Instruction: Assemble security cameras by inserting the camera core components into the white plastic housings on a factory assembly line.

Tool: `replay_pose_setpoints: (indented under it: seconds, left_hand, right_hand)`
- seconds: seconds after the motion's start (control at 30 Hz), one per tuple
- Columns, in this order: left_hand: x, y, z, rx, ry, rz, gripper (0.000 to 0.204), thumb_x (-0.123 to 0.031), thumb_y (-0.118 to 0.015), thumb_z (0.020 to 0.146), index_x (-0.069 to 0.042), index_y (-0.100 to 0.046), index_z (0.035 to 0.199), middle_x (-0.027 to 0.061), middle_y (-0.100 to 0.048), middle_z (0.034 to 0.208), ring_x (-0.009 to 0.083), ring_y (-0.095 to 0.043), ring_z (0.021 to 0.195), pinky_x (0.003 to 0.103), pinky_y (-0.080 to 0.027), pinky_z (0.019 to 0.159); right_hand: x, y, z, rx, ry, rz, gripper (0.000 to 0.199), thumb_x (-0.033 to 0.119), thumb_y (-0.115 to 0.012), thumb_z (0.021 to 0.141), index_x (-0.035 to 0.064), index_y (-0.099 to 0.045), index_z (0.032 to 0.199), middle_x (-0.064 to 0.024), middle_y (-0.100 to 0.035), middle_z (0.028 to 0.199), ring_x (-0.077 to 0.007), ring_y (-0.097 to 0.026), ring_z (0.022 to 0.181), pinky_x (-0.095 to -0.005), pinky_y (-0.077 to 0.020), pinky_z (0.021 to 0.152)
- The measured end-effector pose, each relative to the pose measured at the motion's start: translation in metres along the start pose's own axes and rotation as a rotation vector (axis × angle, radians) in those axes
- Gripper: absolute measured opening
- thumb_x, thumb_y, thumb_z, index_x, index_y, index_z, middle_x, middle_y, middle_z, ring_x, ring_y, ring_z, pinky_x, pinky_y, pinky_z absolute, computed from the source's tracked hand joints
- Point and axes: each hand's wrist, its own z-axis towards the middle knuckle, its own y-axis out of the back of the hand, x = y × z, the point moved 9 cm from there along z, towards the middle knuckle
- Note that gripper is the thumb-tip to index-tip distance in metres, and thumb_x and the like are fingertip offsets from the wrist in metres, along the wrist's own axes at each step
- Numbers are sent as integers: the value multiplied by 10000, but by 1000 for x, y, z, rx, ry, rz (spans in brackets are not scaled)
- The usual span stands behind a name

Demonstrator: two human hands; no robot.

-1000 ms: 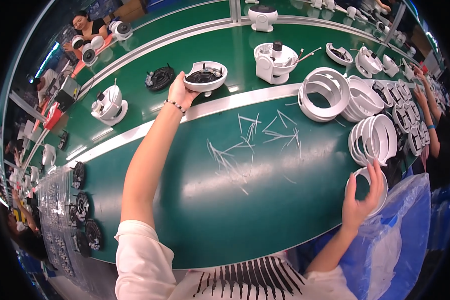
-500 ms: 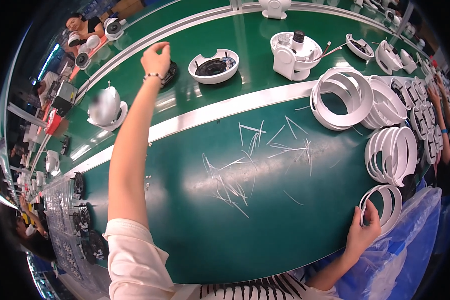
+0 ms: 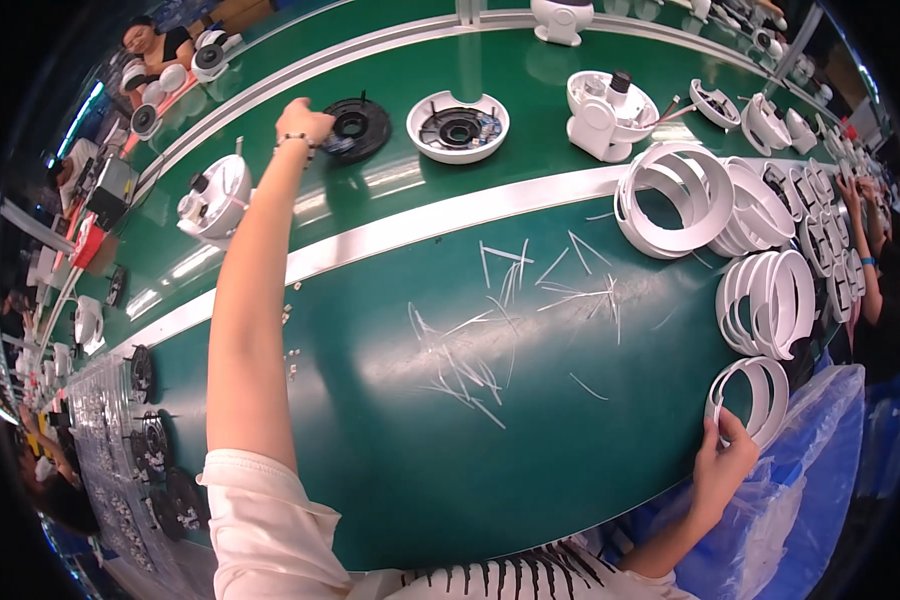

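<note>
My left hand reaches far across to the green conveyor, its fingers closed at the left rim of a black round part. That part has a hole in its middle and thin posts, and looks tilted up; my fingertips are partly hidden. To its right, a white bowl-shaped housing holds a similar black part. Down at the right, my right hand pinches the near edge of a white ring at the table edge. Next to this ring lies a stack of white rings.
Thin white strips lie scattered over the green table. A white rail divides it from the conveyor, where white device bodies stand. More black parts lie at the left beside a clear tray. Blue plastic hangs at the right. Other people work nearby.
The conveyor's housings have shifted right. My left hand has come down to the black part's rim, which now shows more fully. My right hand still holds the ring.
</note>
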Motion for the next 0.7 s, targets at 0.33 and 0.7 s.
replay_pose_setpoints:
  seconds: [0.33,0.7]
  left_hand:
    - [-60,100,-146,-195,-488,-490,528,-125,-666,651,-68,-492,1147,135,-513,1039,245,-573,818,310,-470,728]
    - [56,136,-317,180,-163,-1061,424,20,-507,801,34,-363,1200,156,-496,1142,181,-478,1065,278,-393,906]
  right_hand:
    - [-2,2,17,-169,-9,-74,275,213,-743,629,-6,-576,632,-86,-563,532,-171,-518,456,-295,-405,481]
    - [95,89,-32,-487,389,285,89,40,-663,713,0,-599,665,-55,-596,599,-93,-515,488,-216,-402,475]
